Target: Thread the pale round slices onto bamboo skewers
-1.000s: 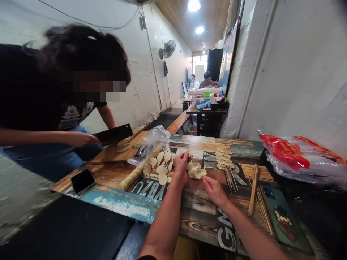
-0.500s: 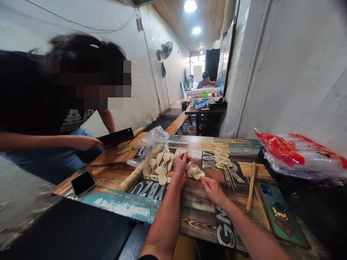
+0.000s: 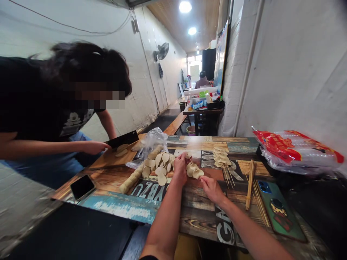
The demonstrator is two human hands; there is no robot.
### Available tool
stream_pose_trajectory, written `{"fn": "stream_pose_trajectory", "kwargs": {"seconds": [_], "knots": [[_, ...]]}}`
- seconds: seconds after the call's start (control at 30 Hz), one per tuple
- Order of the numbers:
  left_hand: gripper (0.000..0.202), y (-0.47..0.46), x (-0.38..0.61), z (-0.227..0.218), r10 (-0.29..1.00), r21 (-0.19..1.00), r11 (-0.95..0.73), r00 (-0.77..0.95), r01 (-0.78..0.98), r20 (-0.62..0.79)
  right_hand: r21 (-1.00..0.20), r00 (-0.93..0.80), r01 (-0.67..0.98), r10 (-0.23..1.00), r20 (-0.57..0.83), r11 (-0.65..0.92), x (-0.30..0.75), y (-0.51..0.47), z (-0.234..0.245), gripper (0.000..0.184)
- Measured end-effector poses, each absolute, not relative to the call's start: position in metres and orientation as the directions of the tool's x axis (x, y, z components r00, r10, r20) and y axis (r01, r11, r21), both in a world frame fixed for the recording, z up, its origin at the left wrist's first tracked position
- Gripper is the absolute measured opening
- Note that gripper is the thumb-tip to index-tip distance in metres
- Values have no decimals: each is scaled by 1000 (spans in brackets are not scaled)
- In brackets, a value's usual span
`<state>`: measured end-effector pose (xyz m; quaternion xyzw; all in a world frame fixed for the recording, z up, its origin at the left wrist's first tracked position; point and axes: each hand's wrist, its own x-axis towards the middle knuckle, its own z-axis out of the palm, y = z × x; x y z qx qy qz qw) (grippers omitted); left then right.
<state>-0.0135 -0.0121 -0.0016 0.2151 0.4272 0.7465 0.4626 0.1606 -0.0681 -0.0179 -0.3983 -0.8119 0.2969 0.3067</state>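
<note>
My left hand (image 3: 180, 164) is closed, pinching a pale slice at the far end of a partly loaded skewer (image 3: 194, 170). My right hand (image 3: 211, 188) is closed on the near end of the same skewer, low over the wooden table (image 3: 195, 213). A heap of loose slices (image 3: 159, 164) lies just left of my left hand. A finished skewer of slices (image 3: 221, 157) lies to the right, with bare bamboo sticks (image 3: 251, 182) beyond it.
Across the table a person's hand holds a cleaver (image 3: 122, 139) over a cutting board (image 3: 112, 158) with cut slices. A pale uncut roll (image 3: 131, 178), a clear plastic bag (image 3: 151, 141), a dark phone (image 3: 82, 186), a green-cased phone (image 3: 276, 207) and a red-printed packet (image 3: 295, 150) lie around.
My hands stay on the skewer, which has gathered a tighter stack of slices. The other person's cleaver has moved along the board, and the roll there is now cut slices.
</note>
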Motion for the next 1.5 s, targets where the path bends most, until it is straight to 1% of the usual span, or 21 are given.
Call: {"fn": "stream_pose_trajectory", "kwargs": {"seconds": [0.1,0.17,0.3,0.4,0.53,0.67,0.8,0.97,1.17,1.27,1.43,1.5], "knots": [[24,-10,-16,-5,893,776,-171,-429,-607,-139,-706,-493,485,828,267,516,161,-67,-22,33],[26,-9,-17,-7,898,766,-181,-422,-617,-128,-691,-499,496,824,269,526,163,-66,-24,33],[28,-6,-17,-12,867,780,-253,-492,-572,-79,-688,-523,502,817,243,525,165,-64,-26,35],[27,-4,-13,-14,846,802,-275,-529,-530,-60,-680,-532,512,815,229,525,166,-64,-26,33],[33,-4,-6,-14,835,839,-313,-550,-445,20,-673,-524,531,824,217,515,166,-65,-25,32],[39,-6,-2,-9,862,848,-293,-505,-441,35,-687,-507,528,834,217,499,165,-67,-23,36],[39,-9,0,-2,885,832,-288,-463,-475,42,-716,-467,495,846,257,491,164,-67,-24,37],[40,-17,3,7,927,840,-243,-370,-485,55,-769,-406,447,870,281,457,164,-66,-25,38],[36,-22,6,13,956,784,-189,-295,-591,8,-768,-328,487,902,281,416,165,-66,-24,37],[30,-20,5,13,954,743,-178,-297,-646,-29,-759,-334,481,892,305,440,165,-68,-22,39],[17,-17,2,12,944,692,-114,-295,-713,-149,-753,-378,468,875,303,463,164,-70,-22,39],[14,-18,1,11,946,689,-102,-284,-718,-155,-763,-381,458,876,296,457,164,-70,-23,38]]}}
